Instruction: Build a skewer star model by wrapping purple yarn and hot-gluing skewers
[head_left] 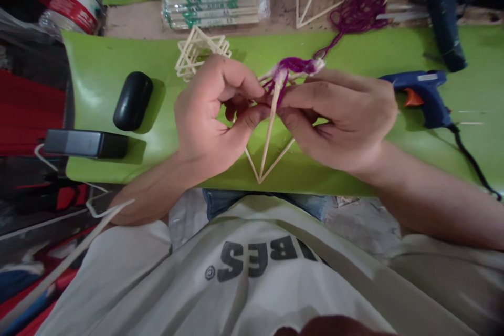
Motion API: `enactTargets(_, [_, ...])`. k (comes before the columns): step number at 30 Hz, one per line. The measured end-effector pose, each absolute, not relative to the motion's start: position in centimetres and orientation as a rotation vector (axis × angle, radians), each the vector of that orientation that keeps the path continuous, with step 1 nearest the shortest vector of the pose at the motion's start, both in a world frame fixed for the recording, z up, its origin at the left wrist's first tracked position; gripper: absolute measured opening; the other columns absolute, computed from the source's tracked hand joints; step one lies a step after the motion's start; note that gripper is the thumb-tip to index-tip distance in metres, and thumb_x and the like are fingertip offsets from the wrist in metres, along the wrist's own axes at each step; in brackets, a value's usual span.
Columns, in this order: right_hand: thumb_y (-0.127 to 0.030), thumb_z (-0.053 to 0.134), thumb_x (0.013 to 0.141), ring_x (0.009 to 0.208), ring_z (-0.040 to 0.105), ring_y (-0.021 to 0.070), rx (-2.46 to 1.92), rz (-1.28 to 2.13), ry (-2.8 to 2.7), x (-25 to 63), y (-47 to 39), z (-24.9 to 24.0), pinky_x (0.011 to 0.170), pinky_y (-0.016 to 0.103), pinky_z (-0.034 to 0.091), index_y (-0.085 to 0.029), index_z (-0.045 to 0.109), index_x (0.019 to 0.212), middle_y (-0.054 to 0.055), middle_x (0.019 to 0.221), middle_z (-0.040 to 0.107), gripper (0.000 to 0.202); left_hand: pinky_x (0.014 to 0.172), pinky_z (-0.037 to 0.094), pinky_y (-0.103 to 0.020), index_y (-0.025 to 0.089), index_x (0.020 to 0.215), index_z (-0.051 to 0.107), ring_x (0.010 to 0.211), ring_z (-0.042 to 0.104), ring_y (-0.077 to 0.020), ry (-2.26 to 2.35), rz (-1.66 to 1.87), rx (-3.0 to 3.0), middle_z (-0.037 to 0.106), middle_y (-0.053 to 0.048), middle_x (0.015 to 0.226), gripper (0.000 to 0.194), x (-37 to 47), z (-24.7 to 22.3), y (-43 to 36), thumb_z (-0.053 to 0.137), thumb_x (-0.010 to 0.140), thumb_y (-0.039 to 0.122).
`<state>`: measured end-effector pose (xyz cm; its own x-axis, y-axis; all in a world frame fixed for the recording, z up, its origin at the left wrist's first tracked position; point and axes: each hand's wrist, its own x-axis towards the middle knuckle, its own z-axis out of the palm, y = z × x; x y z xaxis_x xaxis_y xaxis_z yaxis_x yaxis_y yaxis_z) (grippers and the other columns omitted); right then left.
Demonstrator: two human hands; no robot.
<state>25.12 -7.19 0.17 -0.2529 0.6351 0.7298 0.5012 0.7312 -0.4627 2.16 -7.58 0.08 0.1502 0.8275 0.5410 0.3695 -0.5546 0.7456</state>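
A frame of thin wooden sticks (pixel 269 134) stands on the green table in front of me, its lower corner toward my body. Purple yarn (pixel 296 64) wraps its upper joint and trails back to a tangled heap. Left of that joint, my left hand (pixel 220 115) pinches the yarn between thumb and forefinger. My right hand (pixel 338 115) is closed just right of the upright stick, its thumb and forefinger pressed together by the same yarn. The two sets of fingertips nearly meet behind the stick. The fingers partly hide the yarn and the frame's sides.
A blue glue gun (pixel 427 92) lies at right, with a dark glue gun (pixel 444 21) behind it. Bagged sticks (pixel 214 2), a small stick lattice (pixel 199 52) and a yarn heap (pixel 360 8) lie farther back. A black mouse (pixel 133 101) and black box (pixel 85 144) are at left.
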Motion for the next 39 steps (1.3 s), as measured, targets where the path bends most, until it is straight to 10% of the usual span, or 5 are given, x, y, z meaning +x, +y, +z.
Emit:
enactTargets(11, [-0.016,0.069,0.109,0.076,0.074,0.0158,-0.887,0.253,-1.976,25.6,-7.4,0.7,0.075,0.033,0.064,-0.026,0.072,0.114,-0.001,0.096,0.081,0.012,0.076,0.06,-0.046,0.034,0.116,0.076,0.083,0.074,-0.0228,1.007,1.442,2.171,0.078,-0.004,0.104,0.018,1.9,0.6,-7.3,0.072,0.117,0.052])
enactTargets(15, [-0.03,0.079,0.108,0.09,0.08,0.0203,-0.88,0.515,-1.827,23.3,-6.6,2.9,0.074,0.033,0.066,-0.028,0.075,0.121,0.001,0.096,0.079,0.013,0.088,0.064,-0.052,0.035,0.125,0.069,0.098,0.073,-0.0311,0.842,1.639,2.336,0.069,-0.006,0.104,0.049,2.2,-0.2,-7.0,0.09,0.099,0.07])
enactTargets(20, [-0.04,0.085,0.109,0.093,0.079,0.0212,-0.879,0.606,-1.843,22.2,-6.3,4.6,0.077,0.033,0.068,-0.03,0.075,0.12,0.002,0.097,0.078,0.019,0.098,0.066,-0.055,0.03,0.126,0.065,0.109,0.072,-0.0302,0.992,1.458,2.428,0.068,-0.008,0.115,0.031,2.1,0.4,-7.7,0.086,0.11,0.046])
enactTargets(30, [-0.016,0.065,0.111,0.072,0.05,0.0144,-0.934,0.603,-1.953,26.3,-7.8,3.4,0.065,0.034,0.044,-0.028,0.065,0.105,-0.003,0.089,0.065,0.014,0.095,0.064,-0.053,0.031,0.121,0.084,0.094,0.071,-0.0255,0.959,1.537,2.7,0.073,-0.006,0.105,0.024,0.1,0.4,-6.0,0.09,0.109,0.051])
enactTargets(39, [-0.038,0.079,0.111,0.068,0.051,0.0147,-0.658,0.809,-1.661,24.0,-5.9,0.7,0.06,0.035,0.041,-0.03,0.079,0.106,0.001,0.086,0.068,0.009,0.088,0.056,-0.05,0.03,0.126,0.084,0.09,0.067,-0.0261,0.992,1.547,2.585,0.07,-0.006,0.095,0.024,1.2,-0.5,-6.5,0.069,0.12,0.047])
